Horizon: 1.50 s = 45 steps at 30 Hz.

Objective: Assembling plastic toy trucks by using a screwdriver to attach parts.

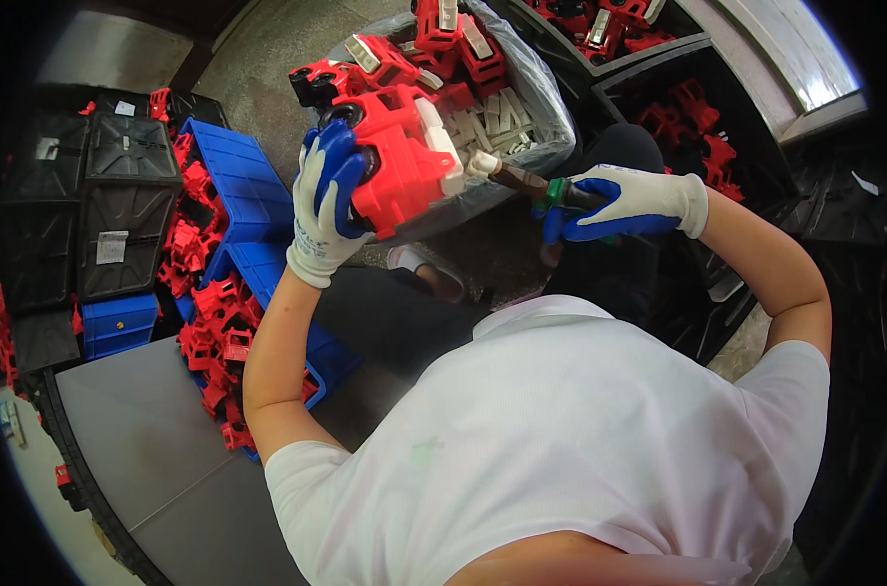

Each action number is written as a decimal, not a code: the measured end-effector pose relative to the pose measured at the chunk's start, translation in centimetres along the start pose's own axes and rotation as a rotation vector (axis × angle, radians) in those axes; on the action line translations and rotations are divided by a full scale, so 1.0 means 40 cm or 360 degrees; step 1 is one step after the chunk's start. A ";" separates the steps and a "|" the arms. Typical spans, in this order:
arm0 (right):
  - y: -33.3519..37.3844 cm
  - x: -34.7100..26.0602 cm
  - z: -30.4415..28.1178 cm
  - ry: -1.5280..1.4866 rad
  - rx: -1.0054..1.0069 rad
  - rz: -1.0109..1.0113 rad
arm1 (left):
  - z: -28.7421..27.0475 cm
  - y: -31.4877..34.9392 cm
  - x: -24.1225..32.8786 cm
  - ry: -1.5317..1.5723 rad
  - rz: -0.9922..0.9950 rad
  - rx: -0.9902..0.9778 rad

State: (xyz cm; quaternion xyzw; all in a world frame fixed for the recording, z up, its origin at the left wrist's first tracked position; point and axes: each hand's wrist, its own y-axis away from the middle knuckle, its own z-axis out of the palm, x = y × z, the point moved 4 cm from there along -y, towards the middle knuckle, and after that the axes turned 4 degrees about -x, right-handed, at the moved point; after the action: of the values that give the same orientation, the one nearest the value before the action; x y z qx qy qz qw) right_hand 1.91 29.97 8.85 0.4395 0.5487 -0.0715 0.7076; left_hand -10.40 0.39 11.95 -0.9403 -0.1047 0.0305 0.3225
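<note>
1. Red toy vehicle body (399, 161) — held up in the left hand (328, 195), over the near-left edge of the lined bin (558, 146).
2. Long axis runs steeply, upper left to lower right in view; which end is the front, cannot tell. The white strip (437, 142) on it faces right, toward the tool; black wheels (367, 164) sit on its left side, by the glove.
3. Left fingers: bent round the body's left side, partly spread, firm hold.
4. Right fingers: closed round the handle of a dark hand tool (521, 182) with green on it. Tool points left, slightly up.
5. Pale piece (481, 164) at tool tip, just beside the white strip — contact with the strip unclear.
6. Lined bin holds more red vehicles (438, 54) and loose pale strips (502, 122).
7. Blue crates (238, 176) with red parts (219, 332) at left; black crates (731, 103) with red parts at upper right.
</note>
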 end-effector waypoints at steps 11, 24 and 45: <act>0.010 -0.029 0.007 0.0044 -0.0111 -0.0048 | 0.005 -0.038 0.037 0.0072 0.0236 0.0043; -0.054 0.079 0.072 -0.0371 -0.0075 -0.0079 | 0.055 0.008 0.007 0.0119 0.0219 -0.0196; -0.208 0.032 -0.470 -0.0592 0.1113 -0.0559 | 0.650 -0.216 -0.548 0.0666 -0.1351 -0.0220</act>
State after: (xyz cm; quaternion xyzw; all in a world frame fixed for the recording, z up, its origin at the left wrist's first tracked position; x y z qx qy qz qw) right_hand -15.88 38.58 3.04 0.5324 0.4209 -0.4503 0.5801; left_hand -36.56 17.90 -3.54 -0.8197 -0.4140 -0.3010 0.2572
